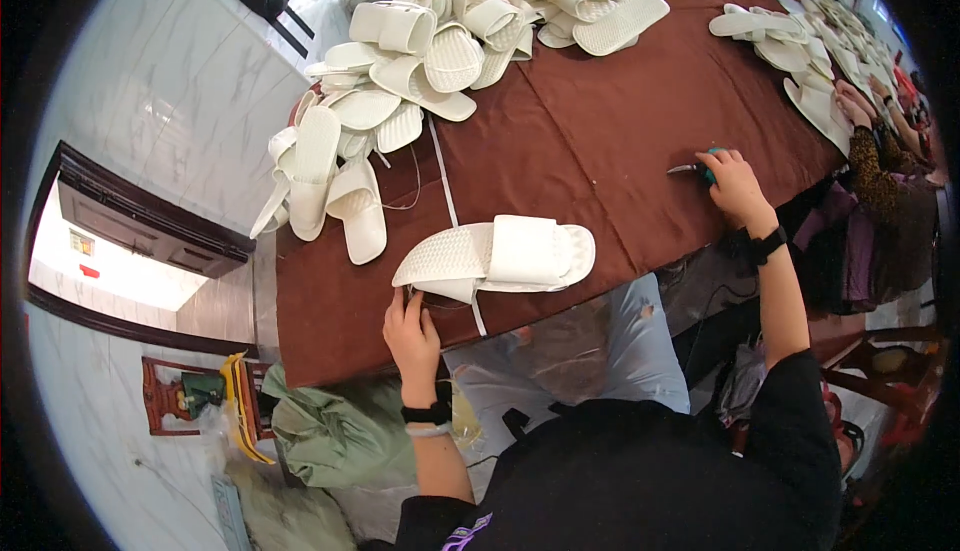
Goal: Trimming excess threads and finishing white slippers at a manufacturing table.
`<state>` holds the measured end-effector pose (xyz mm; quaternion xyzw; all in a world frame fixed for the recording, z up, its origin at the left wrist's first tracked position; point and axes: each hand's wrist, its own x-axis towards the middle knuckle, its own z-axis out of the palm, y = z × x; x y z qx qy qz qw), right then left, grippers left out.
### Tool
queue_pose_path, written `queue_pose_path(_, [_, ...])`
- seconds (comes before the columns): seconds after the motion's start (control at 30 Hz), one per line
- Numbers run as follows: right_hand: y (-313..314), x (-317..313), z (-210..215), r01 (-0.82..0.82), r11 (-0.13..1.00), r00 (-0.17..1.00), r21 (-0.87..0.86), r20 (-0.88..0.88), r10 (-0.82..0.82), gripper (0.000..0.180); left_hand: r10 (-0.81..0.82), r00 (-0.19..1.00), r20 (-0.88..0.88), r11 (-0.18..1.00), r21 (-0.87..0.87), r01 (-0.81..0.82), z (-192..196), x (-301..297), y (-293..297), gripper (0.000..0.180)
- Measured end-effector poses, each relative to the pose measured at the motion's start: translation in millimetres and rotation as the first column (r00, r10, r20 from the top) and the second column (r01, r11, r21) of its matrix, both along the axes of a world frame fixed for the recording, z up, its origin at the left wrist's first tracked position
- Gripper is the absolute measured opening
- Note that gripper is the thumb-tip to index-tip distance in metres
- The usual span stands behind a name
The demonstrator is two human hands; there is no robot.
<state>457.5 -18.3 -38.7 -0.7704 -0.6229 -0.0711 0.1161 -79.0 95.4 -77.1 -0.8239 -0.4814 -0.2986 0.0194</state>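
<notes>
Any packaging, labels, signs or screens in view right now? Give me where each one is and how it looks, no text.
Small label: on the pale wall at far left, a yellowish rectangle.
Red tag: just below that label, a small red strip.
Clear plastic bag: by the left wrist, under the table edge, crumpled, yellowish.
Green sack: on the floor at lower left, soft, olive green.
No screens visible.

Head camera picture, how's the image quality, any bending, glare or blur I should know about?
Head view: strong fisheye, so the brown table edge bows and the corners go black; a bright overexposed patch sits at the left rim; the white slipper by the left hand is sharp, with the right hand on a small teal-handled tool; the far slippers toward the upper right rim look squeezed and soft.
</notes>
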Motion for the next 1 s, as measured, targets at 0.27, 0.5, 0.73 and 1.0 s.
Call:
queue_pose_path(0.27, [-38.5,-0.6,1.4,-0.184,0.982,0.848,0.043,-0.498,0.181,0.056,-0.025,0.992,0.124,0.989,-0.142,0.043,28.9,-3.5,-8.0,0.014])
queue_pose_path(0.5, [-51.0,-40.6,-1.1,-0.099,0.993,0.972,0.068,-0.208,0.111,0.058,0.018,0.956,0.293,0.939,-0.334,0.084,42.2,-15.2,-62.2,0.015])
queue_pose_path(0.73, [-46.5,-60.1,-0.5,0.06,0.997,0.968,0.043,-0.246,-0.048,0.055,0.199,0.733,0.651,0.774,-0.563,0.29,19.9,-32.5,-76.4,0.019])
queue_pose_path(1.0, [-56.5,-169.2,13.7,-0.365,0.925,-0.231,0.109,-0.973,0.023,0.057,0.342,0.724,0.6,0.882,-0.47,-0.027,9.8,1.9,-62.5,0.031])
